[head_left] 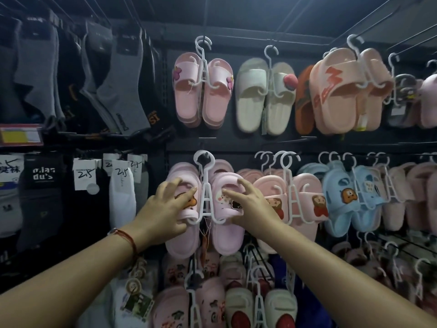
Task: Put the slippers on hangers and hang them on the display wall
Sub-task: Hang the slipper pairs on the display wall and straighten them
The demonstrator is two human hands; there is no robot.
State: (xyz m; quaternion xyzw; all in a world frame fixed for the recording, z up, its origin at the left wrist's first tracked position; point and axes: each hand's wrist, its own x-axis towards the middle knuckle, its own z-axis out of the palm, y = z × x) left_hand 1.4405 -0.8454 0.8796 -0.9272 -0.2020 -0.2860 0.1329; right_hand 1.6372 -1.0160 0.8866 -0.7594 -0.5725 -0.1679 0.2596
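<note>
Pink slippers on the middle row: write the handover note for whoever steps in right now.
Left hand: grip on the left slipper of the pale pink pair, thumb at its lower strap edge.
Right hand: fingers spread over the right slipper.
Both slippers sit on the white hanger, whose hook is over the display wall's peg.
Done: pair mounted and hung.
Left: probably straighten it, let go, then hang any remaining pairs; none are in view.
</note>
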